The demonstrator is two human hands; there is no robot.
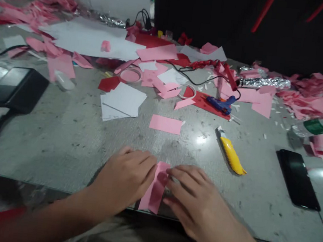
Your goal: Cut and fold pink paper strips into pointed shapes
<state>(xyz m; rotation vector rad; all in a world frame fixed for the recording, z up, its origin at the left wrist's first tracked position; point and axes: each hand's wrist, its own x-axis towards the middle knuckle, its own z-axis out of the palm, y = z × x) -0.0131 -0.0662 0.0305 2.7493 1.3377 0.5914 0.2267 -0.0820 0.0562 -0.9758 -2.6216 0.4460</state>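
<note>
A narrow pink paper strip [155, 190] lies at the front edge of the table, with a crease near its far end. My left hand [129, 175] is closed at the strip's left edge, its fingers curled and the tips hidden. On the other side, my right hand [196, 200] has bent fingers, with the index fingertip at the strip's upper right edge and the thumb lower down beside it. Beyond the hands, a second pink paper piece [165, 124] lies flat with a small white tab at its corner. A yellow utility knife [231, 154] rests to the right.
Stacked white paper pieces [122, 103] lie left of the middle. A blue glue gun [221, 103] sits on red paper, its cord trailing back. At the right lie a black phone [299, 179] and a plastic bottle [318, 127]; a black box-shaped device [15, 89] stands at the left.
</note>
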